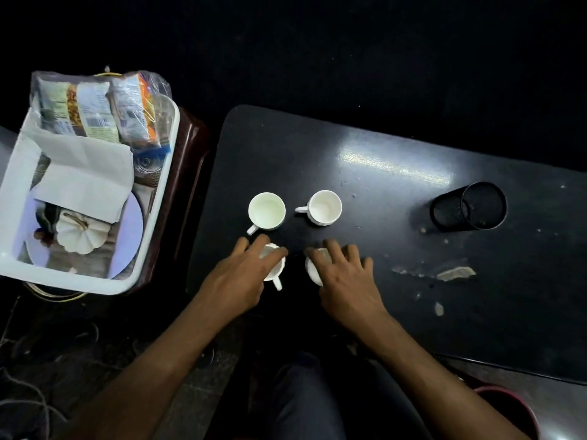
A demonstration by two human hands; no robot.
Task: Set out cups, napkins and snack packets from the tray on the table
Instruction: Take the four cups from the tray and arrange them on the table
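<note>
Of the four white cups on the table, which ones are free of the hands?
The two far white ceramic cups stand untouched; the left hand and right hand cover the near two.

scuffed black table (397,236), dark floor (317,42)

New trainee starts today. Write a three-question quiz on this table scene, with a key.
1. How many white cups stand on the table?
2. True or false: the snack packets lie on the table.
3. The black mesh holder is: A) upright B) on its side C) in the tray.

Key:
1. Four: far-left cup, far-right cup, one under the left hand, one under the right hand.
2. False; the snack packets remain in the tray with the napkins.
3. B; the mesh holder lies on its side on the table.
</note>
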